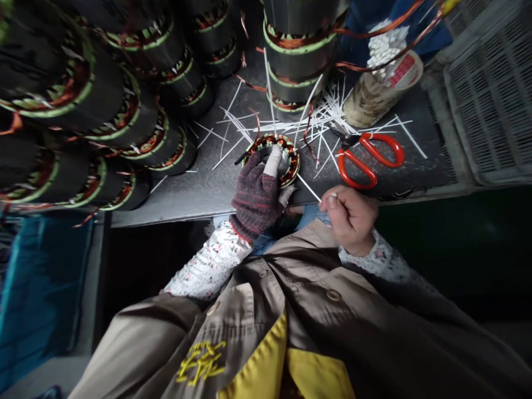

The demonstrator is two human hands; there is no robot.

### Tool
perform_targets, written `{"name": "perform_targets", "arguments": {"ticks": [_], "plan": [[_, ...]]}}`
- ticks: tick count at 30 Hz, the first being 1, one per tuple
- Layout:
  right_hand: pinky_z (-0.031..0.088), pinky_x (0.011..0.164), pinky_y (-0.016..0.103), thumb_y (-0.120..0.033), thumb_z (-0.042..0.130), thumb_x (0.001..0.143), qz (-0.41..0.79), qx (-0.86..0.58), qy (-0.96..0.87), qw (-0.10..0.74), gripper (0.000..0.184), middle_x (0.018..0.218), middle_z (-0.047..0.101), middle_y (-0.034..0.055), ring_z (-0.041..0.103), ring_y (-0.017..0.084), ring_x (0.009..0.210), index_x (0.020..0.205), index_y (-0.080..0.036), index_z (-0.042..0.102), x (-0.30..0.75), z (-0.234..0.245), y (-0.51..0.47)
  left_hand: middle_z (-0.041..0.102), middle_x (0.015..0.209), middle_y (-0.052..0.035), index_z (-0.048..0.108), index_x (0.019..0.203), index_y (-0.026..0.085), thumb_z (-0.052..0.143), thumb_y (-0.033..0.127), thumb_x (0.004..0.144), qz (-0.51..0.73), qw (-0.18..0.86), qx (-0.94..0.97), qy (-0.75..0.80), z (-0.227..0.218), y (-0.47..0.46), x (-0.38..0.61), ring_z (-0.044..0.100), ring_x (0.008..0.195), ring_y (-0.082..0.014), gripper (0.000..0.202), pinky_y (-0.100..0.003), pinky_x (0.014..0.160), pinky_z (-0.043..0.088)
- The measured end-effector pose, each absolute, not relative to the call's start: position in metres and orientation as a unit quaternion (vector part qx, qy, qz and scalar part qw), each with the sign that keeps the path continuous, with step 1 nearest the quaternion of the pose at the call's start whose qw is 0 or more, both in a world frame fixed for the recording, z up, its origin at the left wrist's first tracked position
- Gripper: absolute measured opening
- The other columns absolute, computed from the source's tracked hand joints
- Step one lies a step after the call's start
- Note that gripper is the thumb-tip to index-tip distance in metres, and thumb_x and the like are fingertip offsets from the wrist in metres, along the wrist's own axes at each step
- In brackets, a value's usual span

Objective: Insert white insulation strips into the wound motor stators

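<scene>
One copper-wound ring sits on the tabletop beneath the gloved left hand, whose fingers spread over it; whether they grip, I cannot tell. The bare right hand, near the ring's right side, pinches one white cord reaching its rim. Beyond lie one pair of red-handled scissors, one tube and uncountably many loose white strips.

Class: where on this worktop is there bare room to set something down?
Bare worktop shows between the stacked cores and gloved left hand; a smaller patch lies between the red scissors and grey crate. White strips crowd the area behind the wound ring.
</scene>
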State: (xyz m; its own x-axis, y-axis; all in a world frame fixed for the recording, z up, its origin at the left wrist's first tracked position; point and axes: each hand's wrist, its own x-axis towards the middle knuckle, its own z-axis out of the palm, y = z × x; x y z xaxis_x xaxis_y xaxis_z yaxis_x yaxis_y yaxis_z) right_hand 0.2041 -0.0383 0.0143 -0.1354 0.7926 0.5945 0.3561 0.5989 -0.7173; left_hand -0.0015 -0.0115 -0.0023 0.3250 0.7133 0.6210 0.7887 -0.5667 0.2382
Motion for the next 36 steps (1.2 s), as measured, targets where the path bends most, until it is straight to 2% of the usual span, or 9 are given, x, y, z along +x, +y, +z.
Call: {"name": "perform_targets", "arguments": {"ticks": [6,12,16,19,23,29,36], "plan": [[0.044,0.056,0.028,-0.022,0.054,0.095,0.255,-0.450,-0.710,0.477,0.028,0.058,0.057,-0.0027,0.056,0.013,0.055,0.067,-0.023,0.050,0.212,0.015,-0.045,0.061,0.141,-0.0164,0.024,0.157,0.018,0.059,0.046,0.096,-0.324,0.018,-0.811,-0.487,-0.003,-0.010,-0.001,0.052,0.141,-0.0345,0.075,-0.055,0.123,0.038],[0.042,0.056,0.027,-0.028,0.055,0.095,0.268,-0.487,-0.700,0.448,0.032,0.055,0.057,-0.0032,0.054,0.011,0.052,0.064,-0.022,0.052,0.213,0.016,-0.040,0.063,0.135,-0.0165,0.027,0.155,0.016,0.059,0.046,0.096,-0.330,0.021,-0.811,-0.483,-0.004,-0.009,-0.001,0.056,0.136,-0.0342,0.073,-0.057,0.123,0.038],[0.041,0.054,0.027,-0.036,0.052,0.099,0.291,-0.469,-0.684,0.477,0.039,0.051,0.055,-0.0033,0.052,0.011,0.049,0.062,-0.022,0.050,0.201,0.012,-0.031,0.066,0.130,-0.0148,0.028,0.155,0.016,0.059,0.052,0.097,-0.337,0.050,-0.817,-0.466,-0.003,-0.008,-0.002,0.056,0.136,-0.0339,0.075,-0.055,0.121,0.042],[0.044,0.056,0.027,-0.039,0.050,0.101,0.318,-0.427,-0.664,0.524,0.040,0.055,0.058,-0.0025,0.056,0.012,0.053,0.064,-0.023,0.051,0.191,0.009,-0.026,0.066,0.131,-0.0148,0.029,0.155,0.016,0.059,0.055,0.096,-0.339,0.047,-0.818,-0.463,-0.003,-0.009,-0.004,0.057,0.135,-0.0335,0.076,-0.054,0.121,0.042],[0.047,0.059,0.030,-0.039,0.050,0.101,0.315,-0.416,-0.649,0.553,0.037,0.061,0.061,-0.0012,0.059,0.014,0.057,0.068,-0.023,0.053,0.191,0.012,-0.032,0.063,0.138,-0.0150,0.032,0.154,0.018,0.061,0.055,0.095,-0.352,0.022,-0.811,-0.467,-0.006,-0.009,-0.007,0.052,0.140,-0.0349,0.075,-0.057,0.121,0.040],[0.041,0.054,0.028,-0.031,0.055,0.098,0.286,-0.476,-0.676,0.484,0.036,0.055,0.054,-0.0022,0.053,0.012,0.052,0.064,-0.022,0.049,0.204,0.025,-0.053,0.062,0.141,-0.0128,0.028,0.156,0.020,0.064,0.057,0.094,-0.356,0.010,-0.825,-0.440,-0.007,-0.009,-0.013,0.050,0.142,-0.0318,0.081,-0.054,0.125,0.037],[0.040,0.055,0.027,-0.031,0.054,0.098,0.314,-0.481,-0.664,0.479,0.037,0.054,0.052,-0.0034,0.051,0.010,0.052,0.062,-0.022,0.047,0.200,0.020,-0.050,0.058,0.147,-0.0142,0.026,0.157,0.022,0.063,0.058,0.094,-0.342,0.035,-0.832,-0.436,0.000,-0.010,-0.010,0.052,0.141,-0.0314,0.081,-0.052,0.123,0.040]]}}
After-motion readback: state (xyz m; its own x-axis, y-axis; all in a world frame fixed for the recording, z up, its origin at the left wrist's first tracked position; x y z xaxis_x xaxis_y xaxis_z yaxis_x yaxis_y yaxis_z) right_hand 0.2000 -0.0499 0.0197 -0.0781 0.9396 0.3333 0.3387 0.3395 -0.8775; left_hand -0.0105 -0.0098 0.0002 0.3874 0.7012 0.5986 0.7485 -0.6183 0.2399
